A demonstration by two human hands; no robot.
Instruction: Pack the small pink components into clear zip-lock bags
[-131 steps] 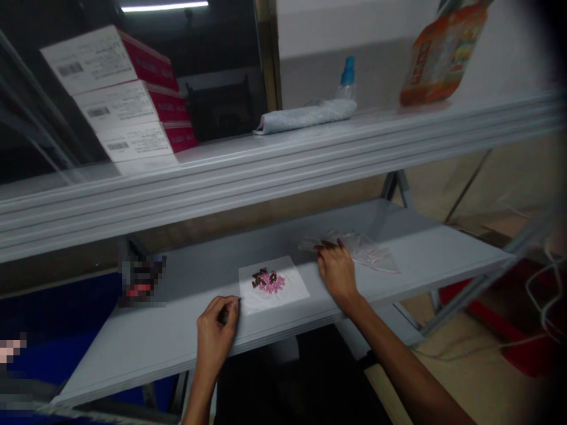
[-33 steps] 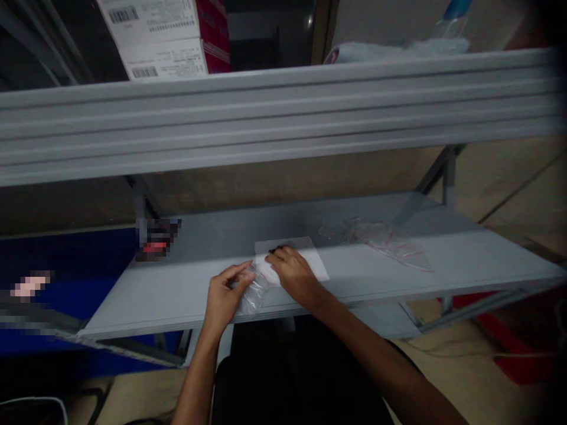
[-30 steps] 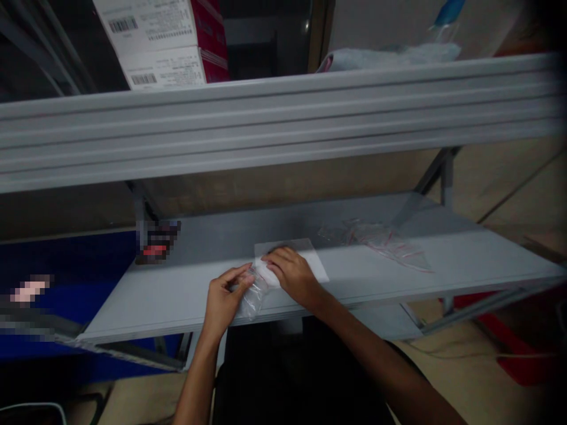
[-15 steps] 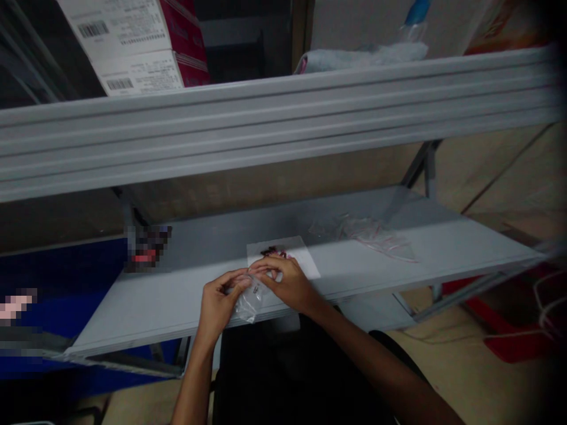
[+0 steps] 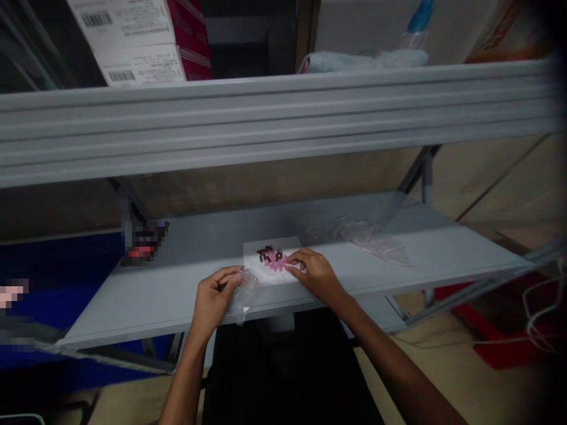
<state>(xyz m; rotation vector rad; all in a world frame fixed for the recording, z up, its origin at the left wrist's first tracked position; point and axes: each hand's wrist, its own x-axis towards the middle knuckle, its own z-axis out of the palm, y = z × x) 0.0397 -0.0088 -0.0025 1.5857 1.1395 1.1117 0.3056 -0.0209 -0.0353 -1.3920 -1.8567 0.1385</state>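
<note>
Head view: the left hand [image 5: 216, 295] pinches a clear bag [image 5: 246, 296] between thumb and fingers near its red-lined rim; the bag's lower end droops at the near edge of the table [image 5: 163, 295]. White paper [image 5: 290, 242] lies flat on the table, just beyond the bag. On it sits a small heap of pink beads [image 5: 275, 262], with dark brown pieces [image 5: 264, 255] mostly on the heap's left and far sides. The right hand [image 5: 316, 271] has thumb and forefinger drawn close together at the heap's right edge; I cannot tell whether a bead is between them. More clear bags, the pile [image 5: 370, 241], lie spread on the table to the right of the paper, well apart from both hands. On the ledge [image 5: 266, 118] above stand 2 visible boxes [image 5: 142, 65], stacked at left, a rolled cloth [image 5: 365, 61] and a blue-capped bottle [image 5: 419, 20].
</note>
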